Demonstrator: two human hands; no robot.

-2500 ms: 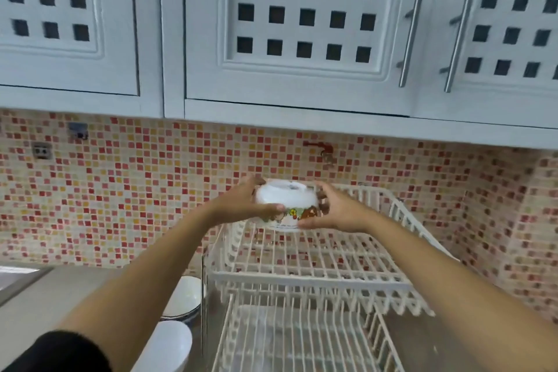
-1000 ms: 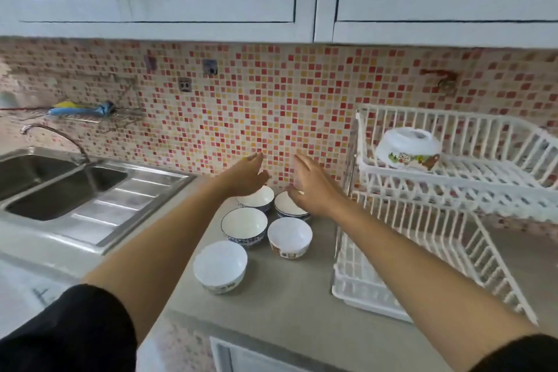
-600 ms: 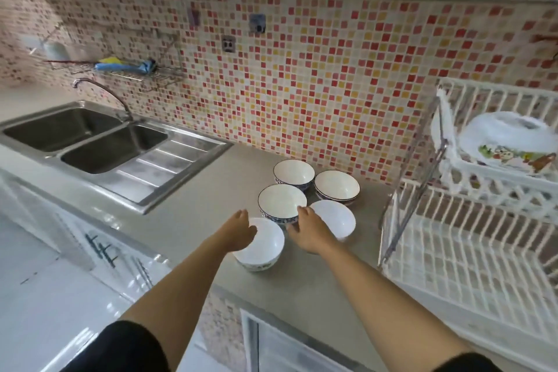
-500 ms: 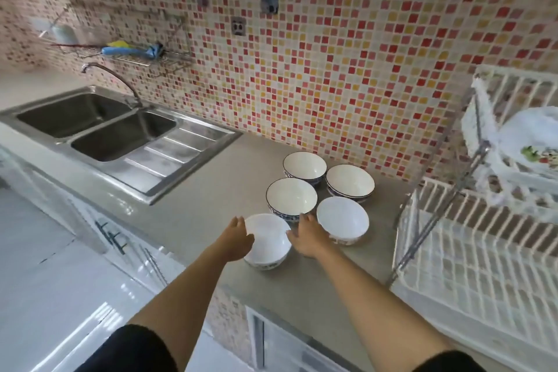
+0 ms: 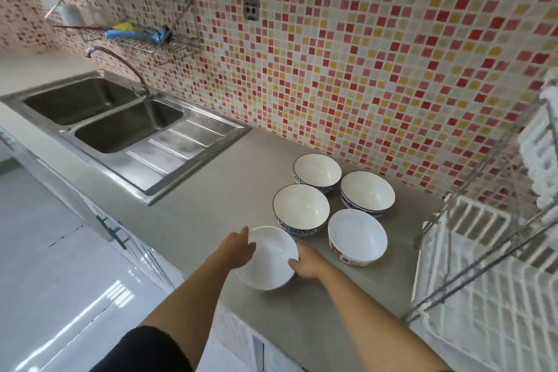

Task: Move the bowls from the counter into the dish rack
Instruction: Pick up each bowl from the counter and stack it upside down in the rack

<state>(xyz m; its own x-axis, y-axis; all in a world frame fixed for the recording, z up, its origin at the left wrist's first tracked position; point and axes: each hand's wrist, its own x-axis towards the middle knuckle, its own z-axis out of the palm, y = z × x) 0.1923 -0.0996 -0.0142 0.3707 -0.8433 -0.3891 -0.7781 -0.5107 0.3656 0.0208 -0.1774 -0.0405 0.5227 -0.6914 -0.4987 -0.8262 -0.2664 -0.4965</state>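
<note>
Two hands cupping the nearest bowl at the counter's front edge.
The left hand (image 5: 238, 249) and right hand (image 5: 306, 260) pressed opposite sides of the white bowl (image 5: 267, 260), apparently to lift it level; it sat mouth up, round with no long axis, four bowls (image 5: 302, 210) behind, dish rack (image 5: 483, 296) to the right.

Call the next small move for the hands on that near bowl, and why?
Probably lift it straight up, then carry it right toward the dish rack. The left hand and right hand already cup opposite sides of the nearest white bowl, which sits at the counter edge, apart from the other four.
</note>
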